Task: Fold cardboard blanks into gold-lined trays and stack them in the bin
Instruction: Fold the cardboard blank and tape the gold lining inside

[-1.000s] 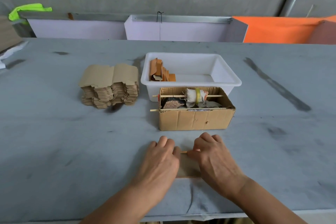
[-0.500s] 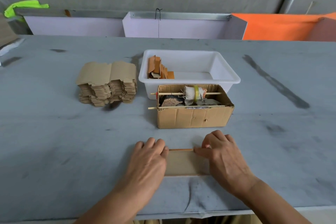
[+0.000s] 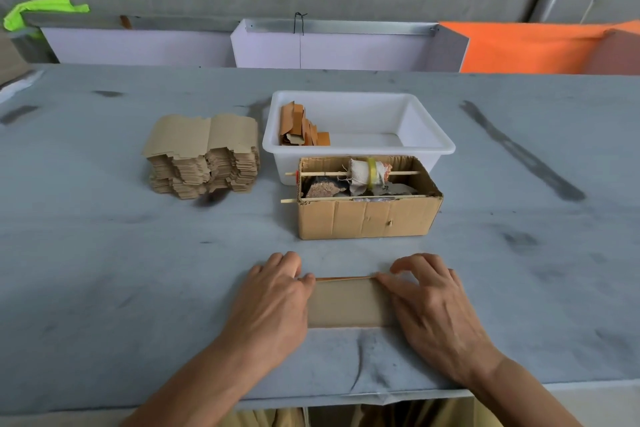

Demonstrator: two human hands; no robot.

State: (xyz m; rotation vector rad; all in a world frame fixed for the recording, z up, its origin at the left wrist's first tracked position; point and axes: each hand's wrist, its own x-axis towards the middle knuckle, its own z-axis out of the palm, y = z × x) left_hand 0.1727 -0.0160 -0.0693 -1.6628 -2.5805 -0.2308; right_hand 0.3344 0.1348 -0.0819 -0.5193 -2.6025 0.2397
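My hands have slid apart along the cardboard blank [image 3: 348, 303] lying on the tabletop [image 3: 104, 270]: left hand [image 3: 273, 302] and right hand [image 3: 433, 305] press flat on its ends, so the far fold looks creased.

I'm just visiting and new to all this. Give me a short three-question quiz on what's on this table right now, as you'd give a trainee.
1. True or false: the white bin already holds some folded trays.
2. The stack of blanks lies on which side of the bin? A) left B) right C) inside it
3. Fill in: both the left hand and the right hand press on a ___ cardboard blank at the table's near edge.

Key: 1 true; 2 A; 3 flat
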